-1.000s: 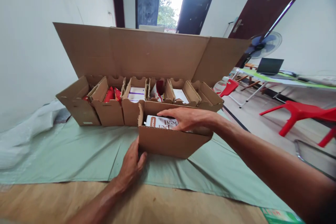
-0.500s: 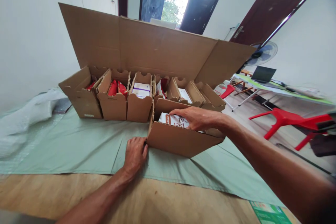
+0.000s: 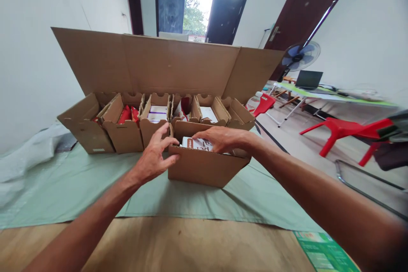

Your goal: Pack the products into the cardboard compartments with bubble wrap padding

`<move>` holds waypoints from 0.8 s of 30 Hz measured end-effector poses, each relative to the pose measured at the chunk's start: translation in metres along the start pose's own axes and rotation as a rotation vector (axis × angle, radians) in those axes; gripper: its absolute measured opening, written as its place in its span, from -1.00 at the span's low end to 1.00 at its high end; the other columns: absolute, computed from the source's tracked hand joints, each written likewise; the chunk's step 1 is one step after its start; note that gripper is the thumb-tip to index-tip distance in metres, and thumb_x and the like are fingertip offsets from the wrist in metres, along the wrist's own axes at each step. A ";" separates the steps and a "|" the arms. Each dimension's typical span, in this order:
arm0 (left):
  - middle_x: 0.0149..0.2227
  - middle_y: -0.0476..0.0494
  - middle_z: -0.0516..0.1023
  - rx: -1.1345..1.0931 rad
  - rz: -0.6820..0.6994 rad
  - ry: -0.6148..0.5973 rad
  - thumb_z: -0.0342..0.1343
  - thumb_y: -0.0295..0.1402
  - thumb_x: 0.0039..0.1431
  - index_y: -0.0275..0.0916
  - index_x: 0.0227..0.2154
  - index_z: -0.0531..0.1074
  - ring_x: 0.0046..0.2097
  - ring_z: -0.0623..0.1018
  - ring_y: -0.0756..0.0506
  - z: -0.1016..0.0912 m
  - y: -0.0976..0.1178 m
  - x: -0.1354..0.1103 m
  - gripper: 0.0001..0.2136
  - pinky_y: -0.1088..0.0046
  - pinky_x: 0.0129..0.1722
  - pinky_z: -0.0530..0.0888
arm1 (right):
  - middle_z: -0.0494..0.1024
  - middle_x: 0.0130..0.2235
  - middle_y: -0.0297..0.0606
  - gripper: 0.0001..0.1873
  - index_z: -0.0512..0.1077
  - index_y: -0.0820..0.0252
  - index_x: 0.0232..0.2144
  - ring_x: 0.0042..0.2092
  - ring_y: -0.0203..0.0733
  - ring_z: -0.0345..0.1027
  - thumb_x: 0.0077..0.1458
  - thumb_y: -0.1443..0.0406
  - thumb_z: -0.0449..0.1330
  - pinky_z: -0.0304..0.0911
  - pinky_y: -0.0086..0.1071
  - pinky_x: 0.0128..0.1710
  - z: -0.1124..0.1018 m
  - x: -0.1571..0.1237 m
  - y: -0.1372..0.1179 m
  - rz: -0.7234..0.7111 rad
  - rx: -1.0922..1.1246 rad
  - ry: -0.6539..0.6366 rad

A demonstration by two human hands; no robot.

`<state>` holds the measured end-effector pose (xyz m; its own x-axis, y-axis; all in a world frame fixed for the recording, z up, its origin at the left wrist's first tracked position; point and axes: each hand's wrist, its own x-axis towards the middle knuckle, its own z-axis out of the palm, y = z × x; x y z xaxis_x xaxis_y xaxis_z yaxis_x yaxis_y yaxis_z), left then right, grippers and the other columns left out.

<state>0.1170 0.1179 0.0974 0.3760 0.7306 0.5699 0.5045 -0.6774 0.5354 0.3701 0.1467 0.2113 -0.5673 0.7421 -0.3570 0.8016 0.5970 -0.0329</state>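
Note:
An open-topped cardboard bin (image 3: 204, 170) stands sideways on the green cloth (image 3: 149, 204), in front of a row of similar bins. In it lies a white printed carton (image 3: 188, 142) with a brown label and large brown letters. My right hand (image 3: 223, 138) reaches over the rim and grips this carton from above; part of the fingers is hidden behind the bin's near wall. My left hand (image 3: 157, 155) is at the bin's left end, fingers spread and close to the corner, with nothing held.
Several cardboard bins (image 3: 127, 138) line the back, holding red packets (image 3: 126, 114) and white boxes (image 3: 158, 112). A tall cardboard panel (image 3: 181, 68) rises behind them. Clear plastic wrap (image 3: 35, 161) lies left. A red stool (image 3: 344, 129) and a table with a laptop (image 3: 309, 80) are right.
My left hand has risen from the cloth beside the bin's lower corner to its upper left end, fingers now spread. My right hand stays on the carton. The camera view has shifted.

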 end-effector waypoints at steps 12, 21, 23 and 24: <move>0.36 -0.41 0.26 -0.018 -0.033 0.090 0.17 -0.37 0.24 -0.25 -0.17 0.57 0.27 0.46 -0.34 0.020 0.003 -0.006 -0.85 -0.06 0.22 0.47 | 0.65 0.03 -0.17 -0.58 0.52 0.07 0.10 -0.01 0.03 0.55 0.21 0.13 0.24 0.43 -0.16 -0.03 0.019 -0.079 0.006 0.159 0.111 0.682; 0.31 -0.29 0.36 -0.160 -0.048 0.153 0.10 -0.44 0.30 -0.18 -0.16 0.55 0.26 0.48 -0.24 0.022 0.011 -0.034 -0.85 0.10 0.23 0.49 | 0.58 0.12 -0.03 -0.26 0.36 0.09 0.20 -0.03 0.08 0.56 0.08 -0.11 0.28 0.53 -0.11 -0.10 0.169 -0.134 0.003 0.496 0.781 0.859; 0.25 -0.30 0.43 -0.216 -0.104 0.104 0.09 -0.42 0.32 -0.18 -0.07 0.51 0.21 0.53 -0.22 0.025 0.012 -0.036 -0.81 0.13 0.16 0.55 | 0.57 0.13 0.02 -0.29 0.39 0.14 0.12 -0.04 0.10 0.57 0.04 -0.12 0.28 0.53 -0.09 -0.10 0.179 -0.111 -0.002 0.462 0.836 0.774; 0.21 -0.30 0.47 -0.260 -0.138 0.074 0.07 -0.41 0.33 -0.17 0.01 0.48 0.17 0.56 -0.20 0.027 0.012 -0.036 -0.77 0.17 0.11 0.58 | 0.60 0.08 0.02 -0.34 0.41 0.16 0.06 -0.09 0.09 0.58 0.05 -0.12 0.26 0.53 -0.08 -0.12 0.181 -0.098 -0.004 0.473 0.852 0.761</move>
<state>0.1306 0.0855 0.0664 0.2551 0.8157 0.5192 0.3273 -0.5781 0.7474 0.4571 0.0166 0.0778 0.0750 0.9893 0.1248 0.6630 0.0441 -0.7474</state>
